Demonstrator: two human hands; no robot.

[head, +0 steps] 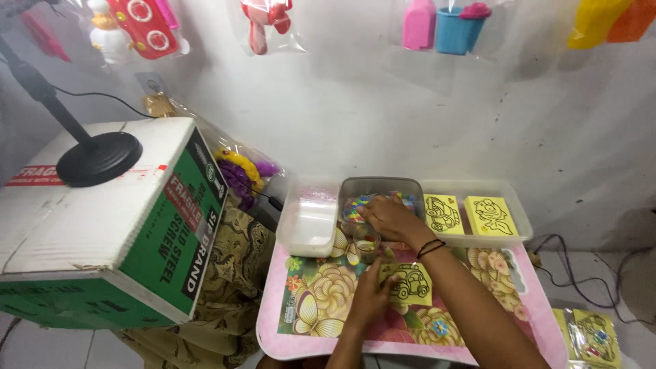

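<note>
My left hand [369, 295] rests flat on the left edge of a yellow card with a black car outline [410, 283], lying on the pink flowered tray table [328, 301]. My right hand [389, 219] reaches into a grey tub of small colourful pieces [380, 188], fingers curled down among them; whether it holds any is hidden. A small clear cup [367, 243] stands on the table just below that hand.
A white lidded tub [309, 220] sits left of the grey tub. A clear tray [511, 205] at the right holds two yellow outline cards [443, 213] [490, 216]. A big cardboard box [102, 219] with a black stand base [99, 158] is at left. Packaged cards [591, 338] lie at the lower right.
</note>
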